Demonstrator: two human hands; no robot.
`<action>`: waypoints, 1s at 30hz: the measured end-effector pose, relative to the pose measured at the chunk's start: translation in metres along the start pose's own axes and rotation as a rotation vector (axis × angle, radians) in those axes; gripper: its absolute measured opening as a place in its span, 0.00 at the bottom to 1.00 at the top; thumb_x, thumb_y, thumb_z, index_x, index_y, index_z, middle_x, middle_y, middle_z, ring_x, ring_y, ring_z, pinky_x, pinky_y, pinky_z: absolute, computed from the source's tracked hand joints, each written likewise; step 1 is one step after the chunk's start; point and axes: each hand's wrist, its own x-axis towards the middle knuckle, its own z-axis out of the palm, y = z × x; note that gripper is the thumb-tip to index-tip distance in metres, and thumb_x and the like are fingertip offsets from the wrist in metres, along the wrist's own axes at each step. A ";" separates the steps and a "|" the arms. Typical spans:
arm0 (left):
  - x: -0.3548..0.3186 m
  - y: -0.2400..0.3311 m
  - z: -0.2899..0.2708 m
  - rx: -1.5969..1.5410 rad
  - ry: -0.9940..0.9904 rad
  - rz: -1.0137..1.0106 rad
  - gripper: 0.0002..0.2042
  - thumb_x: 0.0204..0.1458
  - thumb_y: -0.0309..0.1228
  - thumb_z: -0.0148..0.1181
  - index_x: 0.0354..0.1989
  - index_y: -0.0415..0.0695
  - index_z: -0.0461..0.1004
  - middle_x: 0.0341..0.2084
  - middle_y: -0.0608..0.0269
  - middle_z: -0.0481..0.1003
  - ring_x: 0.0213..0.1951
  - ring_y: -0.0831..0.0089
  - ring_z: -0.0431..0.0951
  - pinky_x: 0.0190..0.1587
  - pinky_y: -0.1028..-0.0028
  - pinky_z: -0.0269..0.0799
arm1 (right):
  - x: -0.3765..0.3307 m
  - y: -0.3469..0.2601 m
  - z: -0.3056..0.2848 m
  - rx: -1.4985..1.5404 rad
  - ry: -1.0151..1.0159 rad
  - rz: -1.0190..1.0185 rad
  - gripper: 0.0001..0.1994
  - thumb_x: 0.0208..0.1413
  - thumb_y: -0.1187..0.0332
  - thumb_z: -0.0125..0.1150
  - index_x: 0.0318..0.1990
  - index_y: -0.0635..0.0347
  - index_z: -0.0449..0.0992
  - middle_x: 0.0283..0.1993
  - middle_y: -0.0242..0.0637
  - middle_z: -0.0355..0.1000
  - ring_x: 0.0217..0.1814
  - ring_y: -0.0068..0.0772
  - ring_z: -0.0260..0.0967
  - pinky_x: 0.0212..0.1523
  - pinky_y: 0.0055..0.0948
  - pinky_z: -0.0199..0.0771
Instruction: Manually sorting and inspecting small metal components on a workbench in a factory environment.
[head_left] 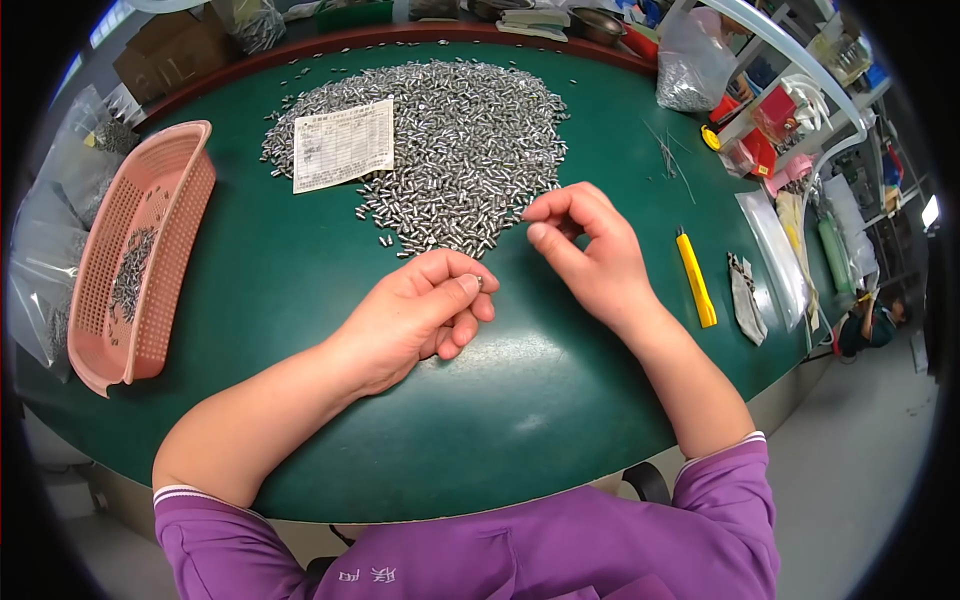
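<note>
A large heap of small silvery metal pins (470,130) lies on the green table. Just in front of the heap, my left hand (425,310) is closed, palm turned inward. Between its thumb and index finger it pinches one small metal pin (479,282); only the tip shows. To the right, my right hand (595,250) hovers beside the heap's near right edge. Its thumb and index finger curl toward each other in a pinch, and whatever is between them is too small to make out. A printed paper slip (343,146) rests on the heap's left part.
At the left stands a pink perforated basket (185,240) with some metal pieces inside, beside clear bags (50,270). A yellow cutter knife (696,280), a crumpled cloth-like strip (746,300) and plastic sleeves (775,250) lie at right. A bag of parts (692,75) stands behind.
</note>
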 end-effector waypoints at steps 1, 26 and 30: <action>0.000 0.000 0.000 0.001 -0.001 0.000 0.06 0.59 0.29 0.46 0.40 0.42 0.67 0.27 0.64 0.70 0.21 0.83 0.64 0.21 0.84 0.60 | 0.003 0.005 -0.003 -0.076 0.021 -0.020 0.06 0.47 0.74 0.60 0.34 0.58 0.74 0.32 0.32 0.67 0.32 0.24 0.67 0.34 0.23 0.69; -0.001 0.001 0.003 0.033 0.006 0.014 0.09 0.57 0.29 0.49 0.43 0.38 0.64 0.29 0.63 0.69 0.21 0.83 0.65 0.21 0.84 0.60 | -0.014 -0.021 0.010 0.165 -0.260 -0.054 0.04 0.49 0.72 0.60 0.33 0.58 0.74 0.34 0.32 0.65 0.34 0.23 0.64 0.33 0.22 0.66; -0.001 0.000 0.000 0.021 0.005 0.001 0.08 0.57 0.29 0.49 0.42 0.39 0.65 0.27 0.65 0.70 0.21 0.84 0.65 0.21 0.85 0.61 | -0.014 -0.021 0.011 0.191 -0.257 -0.052 0.04 0.49 0.72 0.60 0.34 0.58 0.74 0.34 0.32 0.65 0.34 0.23 0.65 0.34 0.21 0.68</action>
